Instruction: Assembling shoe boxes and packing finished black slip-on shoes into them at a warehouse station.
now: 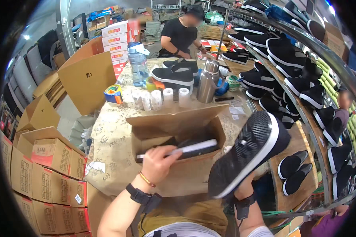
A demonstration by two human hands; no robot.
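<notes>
Head view, only 1 camera. Left hand (157, 161) sits at the front edge of an open cardboard shoe box (178, 136) on the counter (110, 134), fingers closed around the white sole edge of a black slip-on shoe (188, 148) that lies lengthwise inside the box. Right hand (244, 189) is mostly hidden; it grips a second black slip-on shoe (247, 152) from below, held up just right of the box, tread facing the camera, white rim showing along the sole.

Handling judgement: the shoes look light, with soft fabric uppers and a stiffer rubber sole. The sole rim or heel is the firm place to take hold; the upper would likely crush under a pinch. The textured tread should not slip. The box looks thin-walled and light, with flaps standing open, so it may shift if pushed.

Beyond the box: a row of white paper rolls (162, 96), a steel flask (208, 81), a clear water bottle (139, 65), a tape dispenser (114, 94). Another person (182, 33) works at the far end. Racks of black shoes (288, 67) on the right; stacked cartons (51, 173) on the left.
</notes>
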